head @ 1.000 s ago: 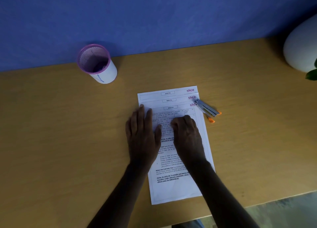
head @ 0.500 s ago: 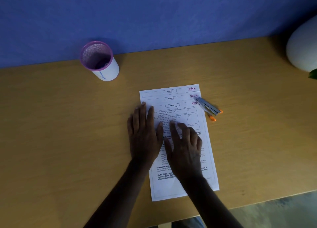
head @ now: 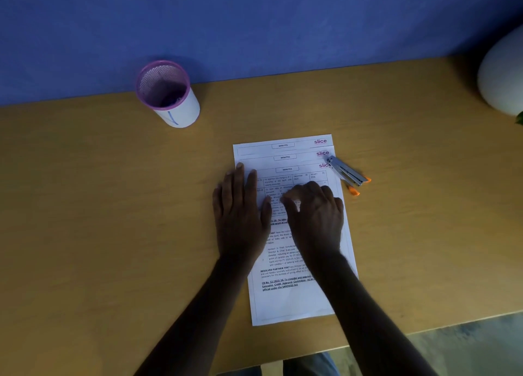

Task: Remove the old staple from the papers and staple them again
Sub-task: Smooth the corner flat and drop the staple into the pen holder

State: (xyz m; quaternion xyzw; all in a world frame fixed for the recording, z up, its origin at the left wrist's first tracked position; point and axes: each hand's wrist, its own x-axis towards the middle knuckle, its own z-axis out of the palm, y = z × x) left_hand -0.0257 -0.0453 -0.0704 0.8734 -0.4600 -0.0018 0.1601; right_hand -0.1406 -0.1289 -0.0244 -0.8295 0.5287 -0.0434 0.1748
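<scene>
Papers (head: 285, 160) lay fanned mid-desk, stapler (head: 346, 173) touching their top-right edge; left hand (head: 240, 214) flat, right hand (head: 314, 217) curled, neither gripping anything; thin, floppy, slippery sheets, best held by the corner.

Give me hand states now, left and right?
Left hand: open, flat on the papers, holding nothing.
Right hand: fingers curled on the papers, nothing visibly gripped.

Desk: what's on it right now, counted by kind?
Paper sheets, fanned with headers showing: 3
Stapler, silver with orange tips: 1
Mesh pen cup, purple rim: 1
White rounded object, far right edge: 1
Total: 6
</scene>
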